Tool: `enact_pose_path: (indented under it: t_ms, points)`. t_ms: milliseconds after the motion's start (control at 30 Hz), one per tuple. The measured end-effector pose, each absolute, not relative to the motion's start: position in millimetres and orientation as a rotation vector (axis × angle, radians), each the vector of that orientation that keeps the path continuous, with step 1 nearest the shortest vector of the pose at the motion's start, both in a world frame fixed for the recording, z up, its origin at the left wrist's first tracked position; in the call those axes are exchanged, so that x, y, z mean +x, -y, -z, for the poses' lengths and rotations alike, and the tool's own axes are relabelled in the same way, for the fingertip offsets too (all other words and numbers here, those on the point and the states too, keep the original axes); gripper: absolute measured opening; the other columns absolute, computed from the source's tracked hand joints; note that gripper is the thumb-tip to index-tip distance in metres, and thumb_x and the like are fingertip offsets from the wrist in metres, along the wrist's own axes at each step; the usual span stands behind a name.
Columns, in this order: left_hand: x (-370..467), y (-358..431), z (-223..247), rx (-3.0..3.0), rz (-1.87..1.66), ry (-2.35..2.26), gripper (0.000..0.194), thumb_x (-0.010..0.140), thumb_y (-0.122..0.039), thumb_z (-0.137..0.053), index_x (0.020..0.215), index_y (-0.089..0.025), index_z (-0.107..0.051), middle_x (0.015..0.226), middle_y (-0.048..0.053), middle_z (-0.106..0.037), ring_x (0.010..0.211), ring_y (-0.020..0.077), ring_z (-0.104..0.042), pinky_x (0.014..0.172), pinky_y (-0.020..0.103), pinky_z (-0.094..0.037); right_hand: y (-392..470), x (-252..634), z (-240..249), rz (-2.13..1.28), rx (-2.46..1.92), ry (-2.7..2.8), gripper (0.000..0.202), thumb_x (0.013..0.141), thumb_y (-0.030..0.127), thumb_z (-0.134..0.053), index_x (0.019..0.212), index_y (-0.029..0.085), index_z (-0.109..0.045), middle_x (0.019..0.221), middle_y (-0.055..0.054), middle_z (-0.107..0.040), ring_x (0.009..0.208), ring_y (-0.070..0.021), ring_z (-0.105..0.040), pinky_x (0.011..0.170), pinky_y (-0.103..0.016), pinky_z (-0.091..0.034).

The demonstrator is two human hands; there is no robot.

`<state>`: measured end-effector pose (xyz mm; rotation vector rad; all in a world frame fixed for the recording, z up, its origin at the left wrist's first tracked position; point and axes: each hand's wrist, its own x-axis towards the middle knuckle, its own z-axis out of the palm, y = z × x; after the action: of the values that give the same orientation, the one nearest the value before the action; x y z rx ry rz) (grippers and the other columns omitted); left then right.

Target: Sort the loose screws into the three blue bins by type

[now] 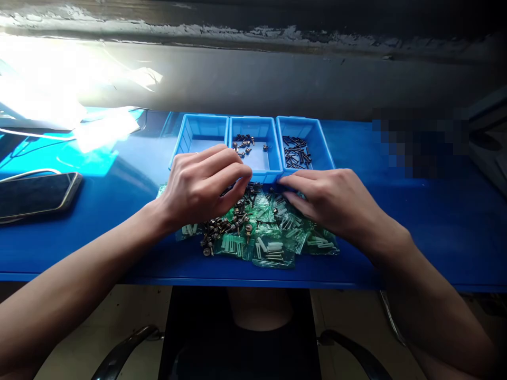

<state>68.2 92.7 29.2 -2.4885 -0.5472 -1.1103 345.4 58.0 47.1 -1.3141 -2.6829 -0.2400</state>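
Note:
Three blue bins stand side by side: the left bin [204, 122] looks bare where its floor shows, the middle bin [253, 121] holds short bolts [246, 150], and the right bin [301, 122] holds dark screws [295, 153]. My left hand [208, 182] is over the front of the left and middle bins, fingers curled together; anything in them is too small to make out. My right hand [322, 195] is by the front of the right bin, thumb and forefinger apart, nothing visible between them. Below lie green plastic packets [273, 250] of white plugs and screws, with loose bolts [225, 227] on top.
A phone [37, 195] with a white cable lies at the left on the blue table [138, 264]. Bright light glares at the back left. A wall [237, 79] runs behind the bins. Chair armrests show below the table edge.

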Motion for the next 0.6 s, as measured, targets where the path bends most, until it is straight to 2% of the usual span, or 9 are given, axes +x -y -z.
enact_pose_path:
  t_ms: [67, 167, 300, 400, 533, 567, 600]
  points:
    - [68.4, -92.3, -29.1, -2.492, 1.109, 0.536, 0.006, 0.098, -0.015, -0.072, 0.1, -0.017, -0.067, 0.09, 0.003, -0.074, 0.078, 0.0148, -0.067, 0.062, 0.028, -0.05, -57.6, 339.5, -44.6, 0.295, -1.386, 2.748, 0.026, 0.103, 0.01, -0.06, 0.117, 0.016, -0.081, 0.097, -0.008, -0.083, 0.075, -0.0243, -0.075, 0.055, -0.035, -0.032]
    - [68.6, -91.8, -29.1, -2.499, 1.105, 0.536, 0.007, 0.098, -0.015, -0.073, 0.099, -0.017, -0.067, 0.089, 0.003, -0.074, 0.078, 0.0149, -0.067, 0.061, 0.028, -0.05, -55.7, 336.1, -44.2, 0.345, -1.349, 2.746, 0.025, 0.104, 0.007, -0.057, 0.11, 0.013, -0.081, 0.088, -0.007, -0.079, 0.071, -0.0229, -0.072, 0.055, -0.035, -0.031]
    - [68.1, -92.2, -28.8, -2.496, 1.105, 0.549, 0.005, 0.099, -0.016, -0.071, 0.1, -0.019, -0.067, 0.089, 0.002, -0.074, 0.078, 0.015, -0.068, 0.062, 0.029, -0.049, -50.2, 337.3, -46.9, 0.236, -1.072, 2.569, 0.022, 0.109, 0.014, -0.059, 0.111, 0.014, -0.081, 0.099, -0.01, -0.083, 0.078, -0.0219, -0.076, 0.06, -0.035, -0.047]
    - [67.6, -92.5, -28.4, -2.494, 1.109, 0.573, 0.004, 0.1, -0.017, -0.069, 0.101, -0.02, -0.066, 0.09, 0.002, -0.074, 0.08, 0.0152, -0.069, 0.062, 0.029, -0.049, -44.9, 333.8, -51.4, 0.031, -1.017, 2.374, 0.019, 0.11, 0.02, -0.062, 0.112, 0.021, -0.081, 0.105, -0.006, -0.085, 0.085, -0.0197, -0.078, 0.071, -0.035, -0.059]
    - [67.7, -92.8, -28.0, -2.503, 1.105, 0.579, 0.004, 0.1, -0.017, -0.068, 0.102, -0.02, -0.067, 0.091, 0.002, -0.075, 0.08, 0.0149, -0.069, 0.063, 0.029, -0.05, -44.4, 341.1, -64.3, -0.045, -0.975, 2.294, 0.018, 0.109, 0.02, -0.066, 0.118, 0.025, -0.081, 0.128, -0.005, -0.084, 0.111, -0.0233, -0.081, 0.091, -0.04, -0.065]
    - [67.9, -93.0, -28.0, -2.502, 1.11, 0.576, 0.004, 0.099, -0.016, -0.069, 0.101, -0.019, -0.067, 0.091, 0.002, -0.075, 0.08, 0.0149, -0.069, 0.062, 0.029, -0.05, -46.1, 347.4, -68.1, -0.022, -0.978, 2.301, 0.017, 0.107, 0.019, -0.068, 0.117, 0.024, -0.081, 0.128, -0.006, -0.084, 0.109, -0.0233, -0.081, 0.089, -0.039, -0.065]
    - [68.1, -93.2, -27.9, -2.498, 1.119, 0.573, 0.004, 0.099, -0.016, -0.069, 0.101, -0.019, -0.067, 0.091, 0.003, -0.075, 0.08, 0.015, -0.069, 0.062, 0.029, -0.049, -48.3, 354.8, -71.3, 0.003, -0.994, 2.292, 0.014, 0.106, 0.019, -0.071, 0.114, 0.023, -0.082, 0.118, -0.005, -0.086, 0.094, -0.0202, -0.082, 0.079, -0.036, -0.065]
